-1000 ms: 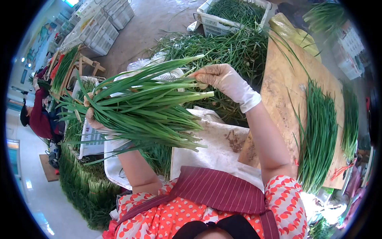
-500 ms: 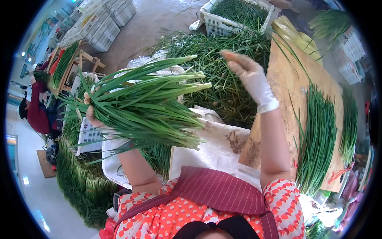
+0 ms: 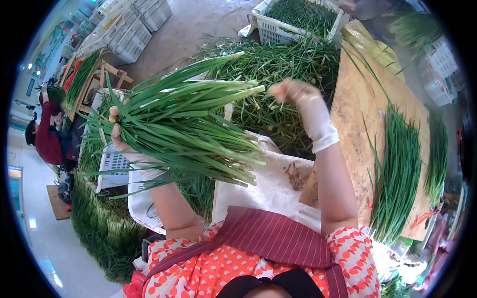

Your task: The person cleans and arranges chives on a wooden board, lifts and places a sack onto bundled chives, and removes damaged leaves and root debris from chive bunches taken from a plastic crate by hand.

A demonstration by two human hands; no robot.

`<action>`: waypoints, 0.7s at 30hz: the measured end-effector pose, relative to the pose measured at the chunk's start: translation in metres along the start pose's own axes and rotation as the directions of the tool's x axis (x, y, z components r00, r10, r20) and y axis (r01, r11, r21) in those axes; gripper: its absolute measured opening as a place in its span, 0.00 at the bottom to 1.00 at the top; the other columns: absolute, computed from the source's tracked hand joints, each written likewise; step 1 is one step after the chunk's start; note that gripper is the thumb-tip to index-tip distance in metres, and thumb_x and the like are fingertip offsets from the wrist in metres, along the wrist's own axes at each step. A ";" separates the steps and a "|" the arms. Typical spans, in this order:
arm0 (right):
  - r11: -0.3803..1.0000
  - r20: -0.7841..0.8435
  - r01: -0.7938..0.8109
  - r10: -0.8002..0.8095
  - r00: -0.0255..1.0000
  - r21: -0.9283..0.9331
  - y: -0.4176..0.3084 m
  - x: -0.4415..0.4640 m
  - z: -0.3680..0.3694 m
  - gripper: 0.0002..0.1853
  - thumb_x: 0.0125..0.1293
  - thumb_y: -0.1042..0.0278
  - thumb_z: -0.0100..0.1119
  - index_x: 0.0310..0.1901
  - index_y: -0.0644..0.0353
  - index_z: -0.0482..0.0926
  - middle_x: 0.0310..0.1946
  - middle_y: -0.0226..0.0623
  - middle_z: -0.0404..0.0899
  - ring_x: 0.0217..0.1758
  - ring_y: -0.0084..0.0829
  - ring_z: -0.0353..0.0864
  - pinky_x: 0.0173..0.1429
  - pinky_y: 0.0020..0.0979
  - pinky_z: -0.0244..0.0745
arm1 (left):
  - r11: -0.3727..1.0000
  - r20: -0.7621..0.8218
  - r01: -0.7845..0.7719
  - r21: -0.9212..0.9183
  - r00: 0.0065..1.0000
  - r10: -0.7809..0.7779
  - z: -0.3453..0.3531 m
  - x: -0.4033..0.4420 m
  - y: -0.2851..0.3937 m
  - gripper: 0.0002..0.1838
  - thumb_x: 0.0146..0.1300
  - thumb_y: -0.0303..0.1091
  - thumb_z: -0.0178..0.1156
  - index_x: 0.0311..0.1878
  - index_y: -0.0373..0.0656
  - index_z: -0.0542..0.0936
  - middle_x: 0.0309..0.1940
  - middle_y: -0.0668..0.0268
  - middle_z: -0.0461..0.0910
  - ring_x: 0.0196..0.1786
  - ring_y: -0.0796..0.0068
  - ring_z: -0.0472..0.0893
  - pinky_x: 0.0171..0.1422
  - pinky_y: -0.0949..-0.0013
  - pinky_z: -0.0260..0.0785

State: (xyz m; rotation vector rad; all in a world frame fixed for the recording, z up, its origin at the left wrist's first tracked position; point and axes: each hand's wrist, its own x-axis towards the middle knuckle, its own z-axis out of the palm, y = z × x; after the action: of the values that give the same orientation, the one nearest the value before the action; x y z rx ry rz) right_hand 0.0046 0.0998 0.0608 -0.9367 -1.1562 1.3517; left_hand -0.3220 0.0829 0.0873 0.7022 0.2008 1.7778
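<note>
My gloved left hand (image 3: 119, 131) is closed round the leafy end of a bunch of garlic chives (image 3: 184, 124). The bunch is held up sideways, its pale stem ends fanned out to the right. Just beyond those tips is my right hand (image 3: 300, 97), in a thin pale glove. Its fingers are curled and drawn together, somewhat blurred; anything in them cannot be made out. Below and behind it spreads a large heap of loose chives (image 3: 283, 119).
On the right, a wooden board (image 3: 355, 99) carries laid-out chives (image 3: 397, 174). A white crate (image 3: 276, 32) of greens stands ahead. Stacked bundles (image 3: 107, 228) lie at left, near a white basket (image 3: 113, 169). Another person (image 3: 49, 131) works at far left.
My right hand has moved slightly left and down toward the stem tips, its fingers curling in. The bunch in my left hand has shifted slightly right.
</note>
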 end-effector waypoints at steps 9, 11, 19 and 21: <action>0.950 0.284 -0.296 0.312 0.907 -0.100 0.008 -0.011 0.062 0.12 0.61 0.69 0.59 0.43 0.67 0.78 0.37 0.37 0.81 0.43 0.22 0.77 0.50 0.23 0.71 | 0.999 0.080 0.041 -0.022 0.996 -0.039 -0.004 0.005 -0.004 0.09 0.55 0.31 0.54 0.41 0.50 0.73 0.48 0.64 0.74 0.55 0.61 0.72 0.58 0.46 0.67; 0.972 0.218 -0.234 0.236 0.947 -0.038 0.009 -0.014 0.055 0.09 0.61 0.71 0.57 0.40 0.67 0.79 0.34 0.35 0.82 0.36 0.20 0.77 0.45 0.23 0.72 | 1.000 0.029 -0.025 -0.019 0.999 0.026 -0.009 0.004 -0.004 0.10 0.56 0.33 0.53 0.42 0.51 0.73 0.51 0.60 0.73 0.56 0.59 0.72 0.57 0.45 0.68; 0.980 -0.260 -0.161 0.127 0.957 -0.114 0.032 -0.014 -0.036 0.11 0.62 0.64 0.57 0.40 0.62 0.80 0.38 0.31 0.81 0.35 0.18 0.74 0.49 0.22 0.69 | 0.991 0.158 0.090 -0.100 0.985 -0.074 -0.026 0.008 -0.002 0.13 0.56 0.33 0.54 0.45 0.51 0.72 0.54 0.52 0.71 0.55 0.55 0.73 0.53 0.46 0.71; 0.974 -0.208 -0.200 0.176 0.962 -0.102 0.034 -0.011 -0.051 0.13 0.64 0.63 0.55 0.44 0.63 0.79 0.42 0.33 0.81 0.38 0.20 0.76 0.51 0.23 0.70 | 0.986 -0.051 0.063 -0.154 0.996 -0.071 -0.020 0.003 0.001 0.12 0.56 0.32 0.54 0.45 0.51 0.72 0.53 0.52 0.72 0.54 0.54 0.74 0.52 0.46 0.72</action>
State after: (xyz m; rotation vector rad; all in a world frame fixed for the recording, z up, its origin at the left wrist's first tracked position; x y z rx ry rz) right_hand 0.0473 0.0969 0.0157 -1.2678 -1.0258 1.3139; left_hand -0.3342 0.0892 0.0723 0.5300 0.1233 1.7293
